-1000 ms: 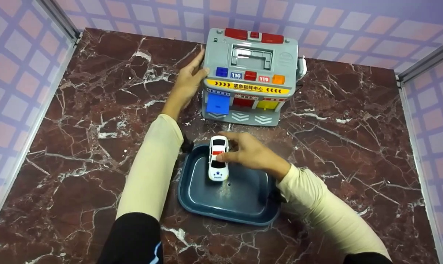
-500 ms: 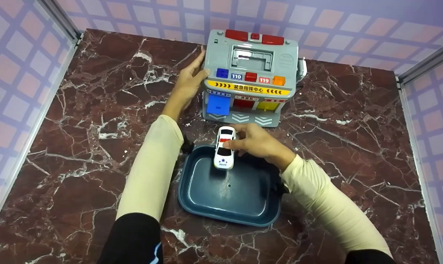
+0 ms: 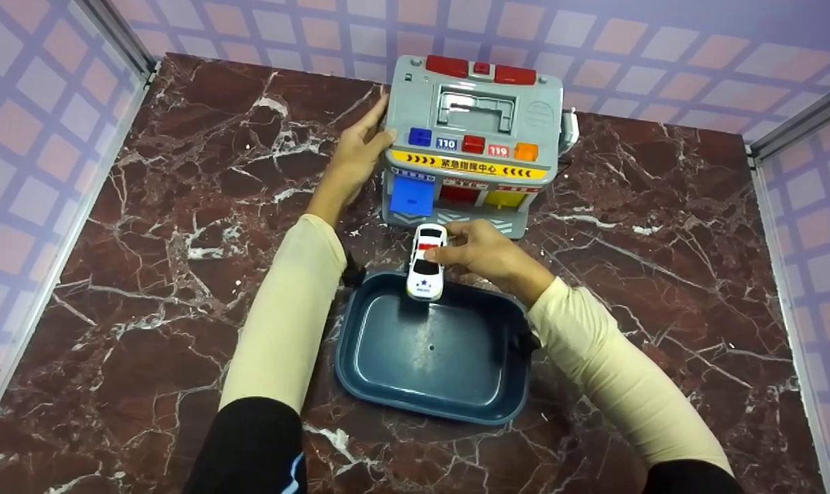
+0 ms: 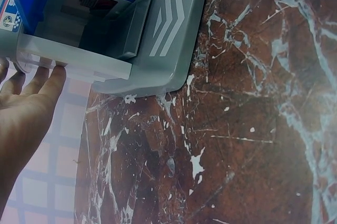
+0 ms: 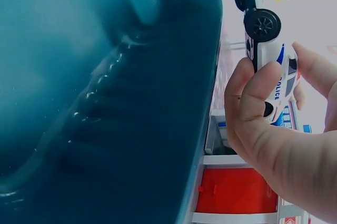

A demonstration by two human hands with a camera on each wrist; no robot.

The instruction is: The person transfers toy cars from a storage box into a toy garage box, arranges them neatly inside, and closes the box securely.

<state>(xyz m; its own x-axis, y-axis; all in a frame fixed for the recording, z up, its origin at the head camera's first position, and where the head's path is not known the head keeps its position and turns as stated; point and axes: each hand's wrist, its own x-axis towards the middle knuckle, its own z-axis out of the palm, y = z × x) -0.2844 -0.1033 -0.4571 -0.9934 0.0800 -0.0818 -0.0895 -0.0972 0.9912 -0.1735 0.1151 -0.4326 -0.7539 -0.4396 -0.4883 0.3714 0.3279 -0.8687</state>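
A white toy police car with a red roof light is held by my right hand. Thumb on the roof side and fingers along the other side pinch it in the right wrist view, where its wheels show. It hangs over the far rim of the dark teal tray. Behind stands a grey toy command station, its blue door swung up and the bay behind it exposed. My left hand rests against the station's left side, fingers extended along the wall.
The station's red door and yellow door are down. A small white part juts from its right side. Brown marble-patterned tabletop surrounds everything, with checked panels at the back and both sides.
My right hand has carried the police car forward and slightly right, from above the tray's middle to its far rim near the station. The left hand has kept its place.
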